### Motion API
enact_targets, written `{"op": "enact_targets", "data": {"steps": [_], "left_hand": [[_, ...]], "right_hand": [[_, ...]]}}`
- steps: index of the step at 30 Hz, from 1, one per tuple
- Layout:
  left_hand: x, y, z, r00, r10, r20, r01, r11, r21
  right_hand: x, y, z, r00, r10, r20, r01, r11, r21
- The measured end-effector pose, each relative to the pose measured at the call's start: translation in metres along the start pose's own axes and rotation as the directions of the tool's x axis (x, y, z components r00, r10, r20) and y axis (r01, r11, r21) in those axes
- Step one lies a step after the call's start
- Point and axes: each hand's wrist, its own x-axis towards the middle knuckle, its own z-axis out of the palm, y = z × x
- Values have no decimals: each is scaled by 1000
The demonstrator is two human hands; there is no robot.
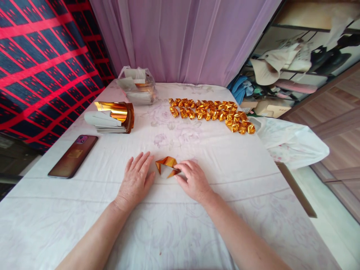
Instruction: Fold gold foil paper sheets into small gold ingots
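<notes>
A small, half-folded piece of shiny gold foil paper (167, 166) lies on the desk (197, 232) near the middle of the frame, between 2 hands. The right hand (194, 181) is nearer: its fingers (182, 166) press on the paper's right corner. The left hand (135, 180) lies flat and open just left of it, not quite touching. The paper's long side runs left to right.

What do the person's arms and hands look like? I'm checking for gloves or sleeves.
Both forearms are bare, with no sleeves in view. The left hand and right hand wear no gloves; no rings, watch or bracelets show.
</notes>
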Motion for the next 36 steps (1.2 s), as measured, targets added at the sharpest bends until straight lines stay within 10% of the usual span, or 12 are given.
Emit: {"op": "enact_targets", "data": {"steps": [6, 20, 36], "left_hand": [[2, -3, 3, 988, 36, 148, -28, 998, -56], [6, 26, -6, 991, 72, 111, -55, 988, -146], [10, 36, 0, 988, -31, 150, 53, 988, -146]], "right_hand": [[0, -2, 0, 999, -22, -32, 21, 999, -34], [-4, 2, -3, 969, 37, -246, -27, 999, 44], [-7, -25, 10, 992, 116, -58, -124, 978, -168]]}}
